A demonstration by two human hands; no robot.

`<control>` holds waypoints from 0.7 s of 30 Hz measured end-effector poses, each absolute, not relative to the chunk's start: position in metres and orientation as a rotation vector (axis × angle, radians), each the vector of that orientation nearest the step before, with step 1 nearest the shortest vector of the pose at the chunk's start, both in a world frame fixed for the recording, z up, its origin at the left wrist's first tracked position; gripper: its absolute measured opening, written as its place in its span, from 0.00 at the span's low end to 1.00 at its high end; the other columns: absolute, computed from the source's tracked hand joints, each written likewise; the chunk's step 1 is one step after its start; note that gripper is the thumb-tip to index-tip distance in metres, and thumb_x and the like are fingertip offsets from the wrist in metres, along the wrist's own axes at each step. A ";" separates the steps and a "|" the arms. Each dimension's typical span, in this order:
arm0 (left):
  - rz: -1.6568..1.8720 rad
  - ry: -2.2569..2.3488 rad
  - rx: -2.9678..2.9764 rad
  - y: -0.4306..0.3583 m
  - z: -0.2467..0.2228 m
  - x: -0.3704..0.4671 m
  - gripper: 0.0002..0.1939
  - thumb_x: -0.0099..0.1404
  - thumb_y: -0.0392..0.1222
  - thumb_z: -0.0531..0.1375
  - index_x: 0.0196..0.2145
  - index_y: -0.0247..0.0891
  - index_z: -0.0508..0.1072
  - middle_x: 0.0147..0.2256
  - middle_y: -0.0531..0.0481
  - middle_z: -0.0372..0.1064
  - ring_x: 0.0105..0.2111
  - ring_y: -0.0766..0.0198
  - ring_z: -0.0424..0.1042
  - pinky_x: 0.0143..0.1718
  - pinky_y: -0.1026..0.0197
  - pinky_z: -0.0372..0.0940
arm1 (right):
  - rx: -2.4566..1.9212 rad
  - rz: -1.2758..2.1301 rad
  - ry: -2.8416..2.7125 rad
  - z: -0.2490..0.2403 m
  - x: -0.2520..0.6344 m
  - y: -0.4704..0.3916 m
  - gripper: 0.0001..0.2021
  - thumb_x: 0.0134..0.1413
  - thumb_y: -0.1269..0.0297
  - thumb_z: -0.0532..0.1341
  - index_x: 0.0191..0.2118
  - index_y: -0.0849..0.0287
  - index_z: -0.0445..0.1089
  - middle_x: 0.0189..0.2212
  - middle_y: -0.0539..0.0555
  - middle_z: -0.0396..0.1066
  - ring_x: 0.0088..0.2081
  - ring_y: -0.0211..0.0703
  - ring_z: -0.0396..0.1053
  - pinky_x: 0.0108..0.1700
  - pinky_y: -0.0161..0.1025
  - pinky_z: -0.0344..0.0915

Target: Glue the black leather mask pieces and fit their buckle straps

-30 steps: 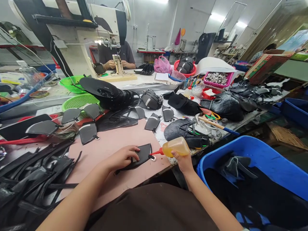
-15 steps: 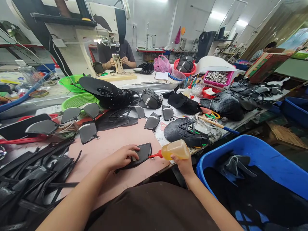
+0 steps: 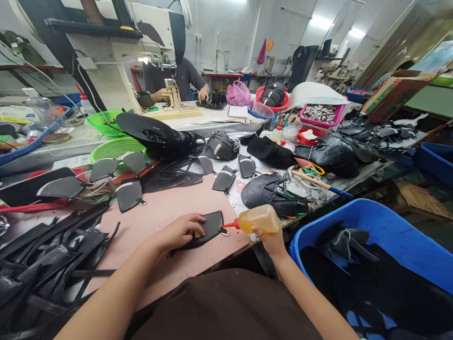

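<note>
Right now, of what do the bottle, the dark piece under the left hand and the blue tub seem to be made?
Bottle: probably soft plastic, translucent; yellowish liquid shows through.
Dark piece: perhaps leather or synthetic, as its grey face looks matte and its edge stitched.
Blue tub: likely moulded plastic, smooth, evenly coloured.

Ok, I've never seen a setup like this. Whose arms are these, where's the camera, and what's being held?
There's no robot: these are one person's bare hands, seen by a head-worn camera looking forward and down. The left hand rests on a dark flat piece lying on a pink sheet. The right hand holds a bottle of yellowish liquid, its red nozzle at the piece's right end. Similar dark pieces lie beyond, black straps to the left, a blue bin to the right. Another person sits opposite, behind a sewing machine.
</note>
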State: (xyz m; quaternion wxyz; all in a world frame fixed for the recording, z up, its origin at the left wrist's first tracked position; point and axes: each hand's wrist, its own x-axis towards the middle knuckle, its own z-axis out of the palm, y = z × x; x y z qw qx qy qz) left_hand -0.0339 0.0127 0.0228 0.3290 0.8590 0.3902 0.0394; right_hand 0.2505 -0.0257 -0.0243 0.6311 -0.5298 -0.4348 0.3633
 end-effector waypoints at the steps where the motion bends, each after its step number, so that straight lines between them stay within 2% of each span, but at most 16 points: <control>1: 0.102 1.021 2.248 0.013 0.023 -0.034 0.25 0.46 0.23 0.49 0.37 0.41 0.76 0.54 0.48 0.63 0.57 0.56 0.58 0.56 0.54 0.56 | -1.211 0.836 -0.996 -0.024 0.251 -0.024 0.27 0.26 0.54 0.73 0.37 0.57 0.67 0.33 0.54 0.74 0.35 0.51 0.73 0.39 0.48 0.72; 7: 0.097 1.029 2.232 0.013 0.024 -0.033 0.26 0.46 0.22 0.48 0.36 0.42 0.76 0.54 0.48 0.63 0.57 0.56 0.57 0.57 0.54 0.56 | -1.232 0.821 -0.943 -0.024 0.252 -0.008 0.29 0.23 0.54 0.73 0.38 0.56 0.66 0.34 0.55 0.73 0.37 0.53 0.72 0.42 0.51 0.70; 11: 0.105 1.053 2.214 0.011 0.021 -0.034 0.27 0.46 0.21 0.49 0.36 0.42 0.76 0.54 0.48 0.63 0.58 0.55 0.56 0.58 0.54 0.55 | -1.234 0.819 -0.874 -0.029 0.243 0.000 0.31 0.19 0.60 0.74 0.37 0.58 0.65 0.34 0.55 0.73 0.38 0.53 0.72 0.45 0.53 0.68; 14: 0.133 1.081 2.209 0.011 0.021 -0.034 0.27 0.46 0.21 0.49 0.36 0.42 0.76 0.53 0.48 0.64 0.57 0.56 0.58 0.56 0.56 0.57 | -1.187 0.806 -0.790 -0.032 0.236 0.003 0.31 0.21 0.61 0.74 0.39 0.57 0.65 0.36 0.54 0.73 0.39 0.52 0.72 0.46 0.51 0.67; 18: 0.220 1.135 2.228 0.019 0.031 -0.036 0.26 0.48 0.22 0.49 0.37 0.42 0.76 0.52 0.48 0.65 0.54 0.57 0.63 0.54 0.57 0.60 | -1.087 0.819 -0.627 -0.033 0.238 0.003 0.25 0.34 0.53 0.70 0.40 0.56 0.67 0.36 0.52 0.74 0.36 0.47 0.73 0.36 0.45 0.72; 21: 0.327 1.213 2.247 0.030 0.042 -0.038 0.24 0.50 0.23 0.49 0.39 0.40 0.75 0.52 0.45 0.65 0.53 0.56 0.64 0.54 0.55 0.61 | -1.013 0.854 -0.534 -0.033 0.250 -0.001 0.22 0.36 0.51 0.69 0.38 0.54 0.68 0.31 0.49 0.75 0.29 0.43 0.74 0.28 0.38 0.72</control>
